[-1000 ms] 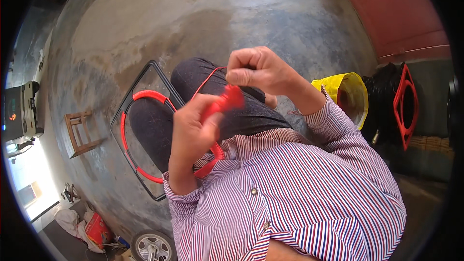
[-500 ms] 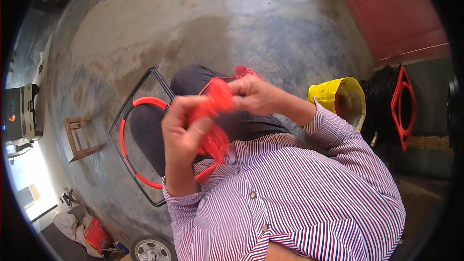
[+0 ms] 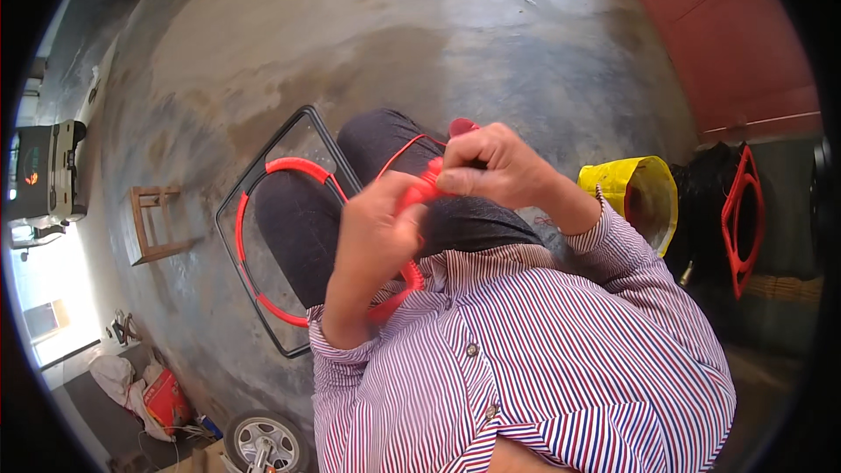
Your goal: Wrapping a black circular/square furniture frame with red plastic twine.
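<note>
A bundle of red cord (image 3: 424,189) is held up over my lap, partly hidden by my fingers. My left hand (image 3: 378,226) is closed around its near end. At the bundle's far end, my right hand (image 3: 492,165) pinches the red cord with thumb and curled fingers. A thin red strand loops over my thigh, left of my right hand. Resting around my left knee is a black metal frame (image 3: 229,243) with a round inner ring (image 3: 279,309), parts of it wrapped in red. Its right side is hidden behind my left hand and forearm.
A yellow bag (image 3: 611,186) stands open on the right, beside black material and a red-edged frame with a round opening (image 3: 745,223). To the left lies a small wooden stool (image 3: 144,226). A spoked wheel (image 3: 265,440) and a red-and-white sack (image 3: 165,398) are at lower left.
My hands have shifted slightly right and down, and more of the red bundle is covered by my fingers. The whole view has moved a little, carrying the frame and stool with it.
</note>
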